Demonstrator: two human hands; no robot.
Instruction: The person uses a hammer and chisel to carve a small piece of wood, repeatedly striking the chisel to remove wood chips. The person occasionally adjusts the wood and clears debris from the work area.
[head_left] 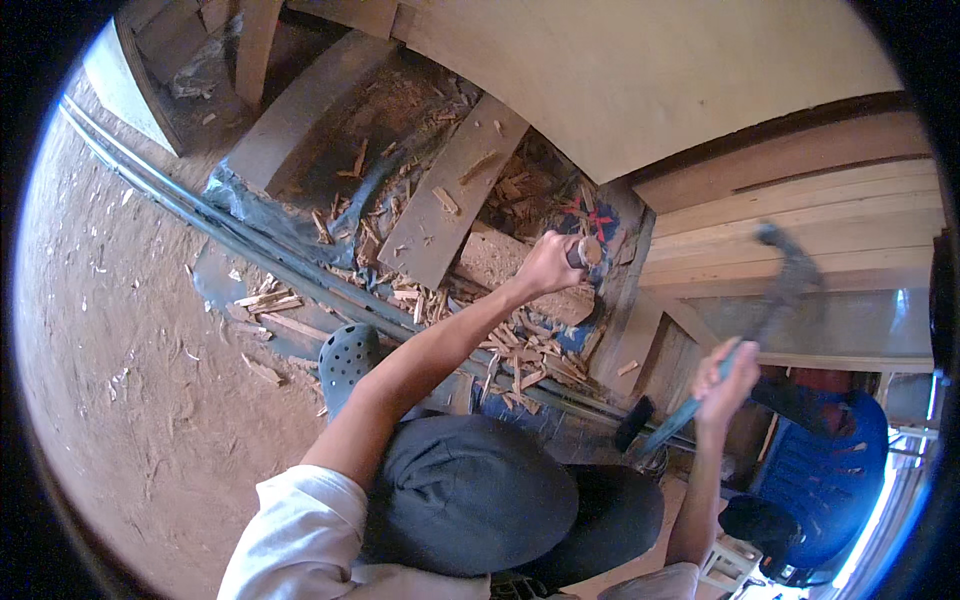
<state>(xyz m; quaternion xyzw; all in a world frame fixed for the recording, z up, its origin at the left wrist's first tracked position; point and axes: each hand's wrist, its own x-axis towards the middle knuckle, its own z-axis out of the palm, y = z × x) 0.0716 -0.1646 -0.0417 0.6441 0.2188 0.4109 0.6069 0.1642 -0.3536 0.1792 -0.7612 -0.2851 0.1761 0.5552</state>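
Observation:
My left hand is closed around the handle of a chisel, whose round wooden butt points up toward me. The chisel's blade is hidden below the fist. Under this hand lies a light brown block of wood, with split chips around it. Off to the right, my right hand grips the teal handle of a claw hammer. The hammer's dark head is raised, blurred by motion and apart from the chisel.
Loose wood chips cover the ground near my green clog. A flat board and long pipes lie to the left. Large wooden panels stand ahead and right. A blue plastic chair is at the lower right.

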